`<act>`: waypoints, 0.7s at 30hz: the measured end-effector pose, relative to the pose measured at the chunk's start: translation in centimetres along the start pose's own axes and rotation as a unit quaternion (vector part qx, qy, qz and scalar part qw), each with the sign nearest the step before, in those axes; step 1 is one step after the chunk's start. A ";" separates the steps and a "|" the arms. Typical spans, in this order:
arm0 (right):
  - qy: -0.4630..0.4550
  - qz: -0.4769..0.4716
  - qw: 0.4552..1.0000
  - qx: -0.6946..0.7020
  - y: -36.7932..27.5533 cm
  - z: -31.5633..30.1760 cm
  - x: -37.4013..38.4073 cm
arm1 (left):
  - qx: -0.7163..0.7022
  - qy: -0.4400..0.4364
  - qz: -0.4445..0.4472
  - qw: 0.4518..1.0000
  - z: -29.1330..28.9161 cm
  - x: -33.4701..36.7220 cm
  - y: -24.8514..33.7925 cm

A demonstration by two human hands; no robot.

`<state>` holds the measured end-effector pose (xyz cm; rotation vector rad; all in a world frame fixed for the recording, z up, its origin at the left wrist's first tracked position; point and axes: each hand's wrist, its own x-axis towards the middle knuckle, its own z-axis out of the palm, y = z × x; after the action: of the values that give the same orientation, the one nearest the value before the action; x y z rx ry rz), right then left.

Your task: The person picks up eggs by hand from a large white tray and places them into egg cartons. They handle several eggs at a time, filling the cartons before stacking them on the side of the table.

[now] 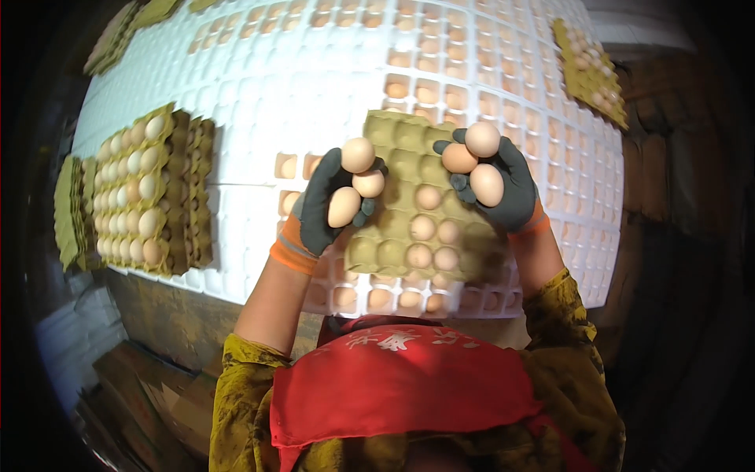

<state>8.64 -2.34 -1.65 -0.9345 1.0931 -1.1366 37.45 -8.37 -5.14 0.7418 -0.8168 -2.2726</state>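
Both my hands wear dark gloves with orange cuffs. My left hand (pixel 322 206) is closed round three brown eggs (pixel 344 207), over the left side of a tan egg tray (pixel 383 167). Three more eggs (pixel 487 186) sit in my right hand (pixel 511 177), its fingers curled under them beside the tray's right edge. Several eggs (pixel 421 228) stand in the tray's middle and lower cups, while its upper and left cups hold none. Below the tray lies a white foam egg tray (pixel 236 232), with eggs showing in some of its pockets.
On the left stands a stack of tan trays filled with eggs (pixel 135 164), with nested trays (pixel 72 216) beside it. Another tray of eggs (pixel 588 67) lies at the far right. White foam trays with eggs cover the table; cardboard (pixel 169 393) lies below at the left.
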 end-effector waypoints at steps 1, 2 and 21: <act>-0.015 0.002 1.000 0.002 0.2 1.1 0.8 | 0.031 0.035 0.008 0.999 -1.3 -1.0 -0.2; -0.040 0.006 0.999 -0.027 0.3 2.0 1.5 | 0.061 0.070 0.015 0.996 -2.4 -2.2 -0.1; -0.150 0.020 0.575 -0.804 4.6 17.1 16.3 | 0.747 0.275 0.035 0.605 -12.3 0.8 8.1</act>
<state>27.35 -17.07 -5.09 -2.3182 1.7219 0.5020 47.97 -18.41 -7.74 1.8453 -2.2403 -0.5974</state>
